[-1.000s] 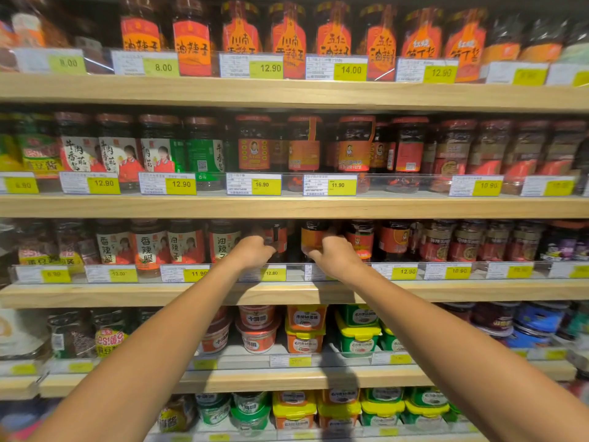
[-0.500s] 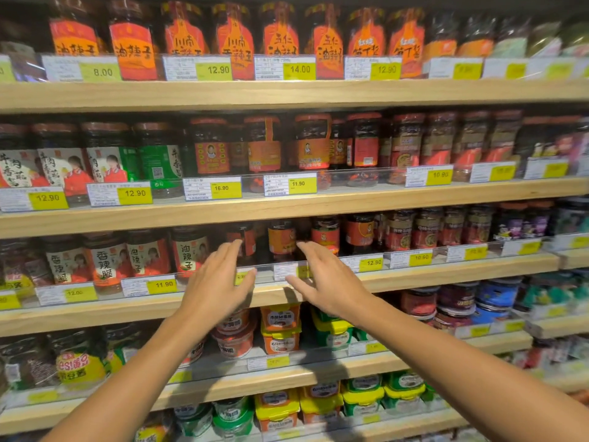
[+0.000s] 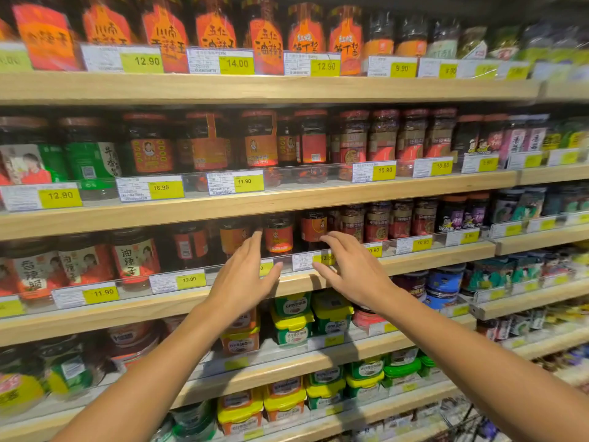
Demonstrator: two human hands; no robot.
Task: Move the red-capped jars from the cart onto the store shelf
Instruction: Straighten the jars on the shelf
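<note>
Both hands are empty with fingers spread in front of the wooden store shelf (image 3: 414, 256). The left hand (image 3: 242, 282) has its grip apart, fingertips just before the clear rail at the shelf's edge. The right hand (image 3: 350, 269), grip likewise apart, lies over the yellow price tag (image 3: 325, 259) on that rail. Red-capped jars (image 3: 279, 232) with orange labels stand on the shelf behind the rail, between and just beyond the fingertips.

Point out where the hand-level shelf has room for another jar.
Free: the dark gap between the white-labelled jar and the barcode-facing jar, and the strip between the set-back orange-labelled jars and the clear rail. Further right, jars stand packed.
</note>
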